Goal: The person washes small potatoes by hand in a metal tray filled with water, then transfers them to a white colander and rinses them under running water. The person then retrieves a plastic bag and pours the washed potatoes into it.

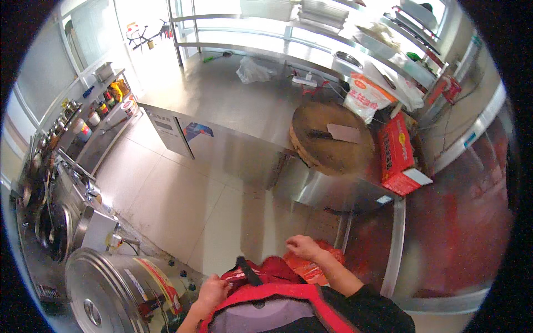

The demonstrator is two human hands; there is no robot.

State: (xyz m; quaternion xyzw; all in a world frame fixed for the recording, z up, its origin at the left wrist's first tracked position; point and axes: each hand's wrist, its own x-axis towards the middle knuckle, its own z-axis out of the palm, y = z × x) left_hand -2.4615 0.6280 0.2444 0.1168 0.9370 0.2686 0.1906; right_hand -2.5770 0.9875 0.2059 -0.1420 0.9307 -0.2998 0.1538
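Observation:
Low in the view, my left hand is at the edge of a red apron worn over dark clothing; its fingers seem closed on the red cloth. My right hand is held out with curled fingers, above or in front of an orange-red plastic bag; whether it holds anything is not plain. Ahead stands a steel worktable with a round wooden chopping block, on which a cleaver lies flat.
A large lidded steel pot stands close on the left, near a stove. A shelf of seasoning bottles is beyond. Right of the block are a red carton and a white-orange bag. Steel racks run above the table.

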